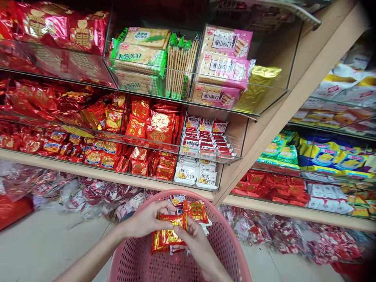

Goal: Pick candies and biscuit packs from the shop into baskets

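Both of my hands are over a pink perforated basket (235, 243). My left hand (147, 219) has its thumb and fingers closed at the upper left of a shiny red and gold snack packet (169, 237). From the other side, my right hand (195, 239) grips the packet, its thumb lying across the front. Just beyond the fingers is another red packet (196, 211) with a green and gold print. Small white and red cracker packets (177, 199) show behind them, partly covered by my hands.
Shelves of packaged snacks rise in front, with clear plastic guards (147, 145). Green cracker packs (141, 56) and pink cracker packs (221, 64) fill the upper shelf. Below stand small white packets (186, 170). Plastic-wrapped bags (108, 194) lie under the bottom ledge (88, 169).
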Available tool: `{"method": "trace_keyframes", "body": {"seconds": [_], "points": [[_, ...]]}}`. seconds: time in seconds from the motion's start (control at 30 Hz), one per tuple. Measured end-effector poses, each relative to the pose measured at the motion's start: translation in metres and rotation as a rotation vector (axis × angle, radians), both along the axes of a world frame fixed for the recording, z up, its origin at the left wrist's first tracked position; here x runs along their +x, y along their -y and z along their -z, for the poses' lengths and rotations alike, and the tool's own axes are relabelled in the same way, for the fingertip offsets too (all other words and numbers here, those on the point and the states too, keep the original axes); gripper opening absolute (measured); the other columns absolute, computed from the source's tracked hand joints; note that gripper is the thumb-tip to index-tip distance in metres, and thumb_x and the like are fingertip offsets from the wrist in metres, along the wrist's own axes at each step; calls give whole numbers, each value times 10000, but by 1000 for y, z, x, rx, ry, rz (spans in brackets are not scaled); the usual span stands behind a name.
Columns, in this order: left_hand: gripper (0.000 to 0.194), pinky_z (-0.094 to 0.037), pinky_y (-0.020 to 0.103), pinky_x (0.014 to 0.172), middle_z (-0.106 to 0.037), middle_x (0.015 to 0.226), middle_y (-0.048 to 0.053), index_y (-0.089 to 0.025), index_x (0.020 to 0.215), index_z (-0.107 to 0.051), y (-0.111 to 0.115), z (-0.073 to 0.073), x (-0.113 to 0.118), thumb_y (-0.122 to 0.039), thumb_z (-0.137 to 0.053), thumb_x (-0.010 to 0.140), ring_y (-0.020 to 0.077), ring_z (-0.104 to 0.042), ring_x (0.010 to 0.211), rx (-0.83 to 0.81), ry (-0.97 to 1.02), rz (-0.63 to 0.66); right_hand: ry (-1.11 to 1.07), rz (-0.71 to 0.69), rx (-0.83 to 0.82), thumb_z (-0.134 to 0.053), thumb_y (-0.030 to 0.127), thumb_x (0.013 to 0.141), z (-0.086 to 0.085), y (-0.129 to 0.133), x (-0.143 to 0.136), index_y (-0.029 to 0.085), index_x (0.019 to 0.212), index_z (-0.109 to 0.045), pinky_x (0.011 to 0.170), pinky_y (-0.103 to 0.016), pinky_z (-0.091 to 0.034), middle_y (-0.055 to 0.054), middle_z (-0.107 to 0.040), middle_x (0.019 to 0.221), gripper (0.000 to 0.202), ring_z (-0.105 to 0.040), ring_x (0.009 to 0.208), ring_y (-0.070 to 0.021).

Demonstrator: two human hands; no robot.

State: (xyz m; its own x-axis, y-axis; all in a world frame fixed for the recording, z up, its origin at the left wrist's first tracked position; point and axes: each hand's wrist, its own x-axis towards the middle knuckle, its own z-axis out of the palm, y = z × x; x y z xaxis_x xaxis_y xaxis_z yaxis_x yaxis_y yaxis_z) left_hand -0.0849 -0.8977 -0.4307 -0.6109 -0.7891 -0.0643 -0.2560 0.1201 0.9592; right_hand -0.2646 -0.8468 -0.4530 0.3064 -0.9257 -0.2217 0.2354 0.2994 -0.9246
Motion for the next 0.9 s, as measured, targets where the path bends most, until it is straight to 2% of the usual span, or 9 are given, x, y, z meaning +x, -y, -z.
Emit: {"method": "trace_keyframes", "body": {"seconds": [0.07, 0.13, 0.27, 0.33, 0.47, 0.57, 0.67, 0.8, 0.9], "points": [[318, -431, 251, 665, -584, 807, -13, -231, 1053, -558, 4, 1, 3, -393, -594, 782, 126, -529, 737, 5, 7, -32, -11, 16, 9, -663, 433, 732, 1, 0, -1, 210, 994, -597, 559, -259, -501, -15, -679, 899, 350, -640, 717, -172], [281, -445, 266, 688, -609, 830, 6, -210, 1025, -564, 13, 3, 8, -401, -532, 822, 135, -552, 753, -68, 11, -113, 0, 28, 11, -666, 437, 727, 2, 1, -1, 202, 1007, -596, 549, -265, -500, -24, -680, 894, 372, -642, 695, -173], [235, -463, 314, 759, -627, 926, 51, -187, 951, -578, 42, 10, 25, -367, -461, 855, 175, -589, 837, -395, 178, -354, -4, 42, 34, -679, 474, 699, 5, 3, -1, 191, 1009, -596, 541, -279, -504, -33, -681, 866, 428, -636, 639, -166], [222, -470, 319, 761, -623, 951, 58, -191, 929, -587, 57, 13, 31, -344, -443, 857, 185, -597, 841, -553, 294, -421, -19, 50, 56, -693, 505, 666, 8, 4, -2, 187, 974, -602, 527, -273, -504, -33, -681, 846, 452, -632, 623, -165], [216, -488, 287, 730, -612, 987, 57, -189, 947, -584, 86, 8, 34, -305, -426, 854, 166, -603, 806, -710, 351, -527, -24, 80, 80, -697, 526, 649, 14, 6, -4, 184, 953, -601, 518, -269, -509, -30, -678, 835, 467, -625, 598, -155], [268, -492, 294, 726, -580, 1029, 88, -162, 1055, -527, 107, -1, 29, -288, -394, 859, 175, -587, 830, -751, 356, -707, -32, 91, 87, -702, 527, 642, 18, 8, -5, 189, 939, -604, 520, -267, -512, -25, -675, 847, 460, -631, 611, -158], [291, -453, 365, 835, -557, 1069, 125, -148, 1082, -510, 126, -8, 18, -284, -391, 854, 237, -539, 971, -802, 413, -863, -48, 98, 96, -713, 535, 620, 19, 9, -5, 199, 935, -612, 505, -256, -508, -20, -673, 861, 472, -634, 622, -159], [324, -356, 513, 885, -562, 1044, 189, -117, 1011, -534, 140, -8, -4, -368, -433, 832, 361, -461, 1045, -839, 545, -992, -40, 77, 90, -710, 534, 626, 20, 9, -4, 203, 946, -613, 509, -255, -504, -19, -674, 864, 471, -630, 617, -151], [402, -307, 556, 882, -563, 1045, 227, -87, 989, -538, 144, -6, -21, -435, -408, 836, 405, -426, 1066, -856, 620, -1057, -33, 66, 73, -703, 525, 642, 21, 9, -4, 198, 924, -599, 502, -250, -497, -20, -677, 852, 444, -633, 615, -151]]}}
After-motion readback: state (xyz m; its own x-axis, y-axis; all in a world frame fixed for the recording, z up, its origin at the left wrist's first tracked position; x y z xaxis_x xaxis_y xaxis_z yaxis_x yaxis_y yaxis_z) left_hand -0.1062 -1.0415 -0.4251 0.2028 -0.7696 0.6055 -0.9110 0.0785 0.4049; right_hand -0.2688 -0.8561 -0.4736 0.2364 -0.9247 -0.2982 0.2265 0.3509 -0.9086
